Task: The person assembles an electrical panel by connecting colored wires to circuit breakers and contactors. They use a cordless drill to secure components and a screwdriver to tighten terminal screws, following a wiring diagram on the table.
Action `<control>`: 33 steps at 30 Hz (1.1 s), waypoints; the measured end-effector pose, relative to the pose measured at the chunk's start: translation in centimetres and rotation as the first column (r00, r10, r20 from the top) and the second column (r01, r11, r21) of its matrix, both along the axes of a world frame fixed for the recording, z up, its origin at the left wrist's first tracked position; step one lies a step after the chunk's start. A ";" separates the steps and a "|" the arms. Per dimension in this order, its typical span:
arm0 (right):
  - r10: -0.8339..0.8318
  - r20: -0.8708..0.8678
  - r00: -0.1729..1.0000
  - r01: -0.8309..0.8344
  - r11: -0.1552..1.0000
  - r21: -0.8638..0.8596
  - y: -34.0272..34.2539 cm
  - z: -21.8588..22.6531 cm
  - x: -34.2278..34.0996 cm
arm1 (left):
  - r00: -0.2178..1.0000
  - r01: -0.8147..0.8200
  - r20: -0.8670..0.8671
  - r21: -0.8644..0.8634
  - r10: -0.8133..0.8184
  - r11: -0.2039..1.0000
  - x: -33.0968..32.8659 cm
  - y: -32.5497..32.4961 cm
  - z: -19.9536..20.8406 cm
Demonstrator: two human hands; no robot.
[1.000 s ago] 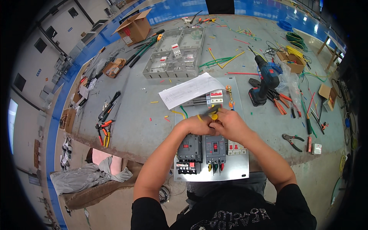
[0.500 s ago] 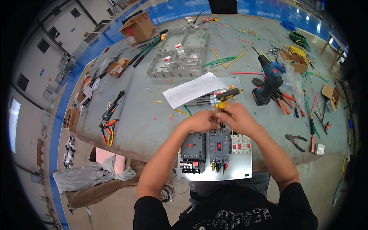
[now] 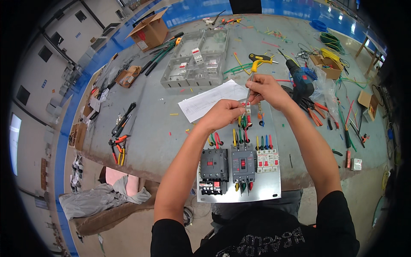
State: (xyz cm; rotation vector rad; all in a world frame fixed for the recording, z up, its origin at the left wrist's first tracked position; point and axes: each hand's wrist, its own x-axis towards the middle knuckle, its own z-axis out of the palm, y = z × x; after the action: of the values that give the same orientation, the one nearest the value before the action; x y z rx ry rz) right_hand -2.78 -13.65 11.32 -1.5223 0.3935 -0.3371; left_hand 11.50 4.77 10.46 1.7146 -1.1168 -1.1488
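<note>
A yellow-and-black T-handle driver [image 3: 259, 61] stands nearly upright above the far part of a metal mounting plate [image 3: 261, 191]. My right hand [image 3: 269, 91] is closed round its shaft just below the handle. My left hand [image 3: 224, 114] pinches the lower shaft; the tip is hard to make out. Beneath my hands, red, green and yellow wires [image 3: 240, 133] rise from a grey moulded-case breaker [image 3: 243, 163]. To its left sits a dark contactor [image 3: 214, 164], to its right a row of small white breakers [image 3: 267, 161]. A printed paper sheet [image 3: 209, 102] covers part of the plate's far left.
A cordless drill [image 3: 299, 79] and orange-handled pliers [image 3: 316, 112] lie right of the plate. Clear plastic boxes [image 3: 195, 60] and a cardboard box [image 3: 149, 32] stand at the far left. More pliers [image 3: 120, 150] lie at left. The table's near edge runs beside the plate.
Both hands have lifted away from the breaker's far end, uncovering its wires. The driver has swung from slanting to nearly upright, its handle now higher and farther off.
</note>
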 end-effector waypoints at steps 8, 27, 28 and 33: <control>0.056 -0.097 0.994 -0.054 0.998 0.021 -0.2 -1.5 0.8 | 0.999 0.006 -0.035 0.021 -0.005 1.000 -0.1 0.4 -1.5; 0.204 0.073 0.976 -0.163 0.912 -0.376 8.0 1.3 -5.8 | 0.863 0.390 0.341 0.024 -0.374 0.921 0.0 3.0 -3.8; 0.208 0.058 0.976 -0.164 0.889 -0.427 8.3 1.0 -6.0 | 0.857 0.386 0.350 0.053 -0.379 0.921 0.0 2.8 -4.1; 0.216 -0.055 0.975 -0.194 0.703 -0.684 8.6 0.4 -6.2 | 0.885 0.293 0.335 0.136 -0.322 0.946 0.0 1.8 -3.9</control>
State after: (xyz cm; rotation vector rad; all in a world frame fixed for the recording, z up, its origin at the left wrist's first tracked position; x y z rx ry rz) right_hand -8.96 -5.09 11.69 -2.2747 0.0530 -0.3463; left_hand 11.45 6.54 6.53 1.9048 -1.6333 -1.1087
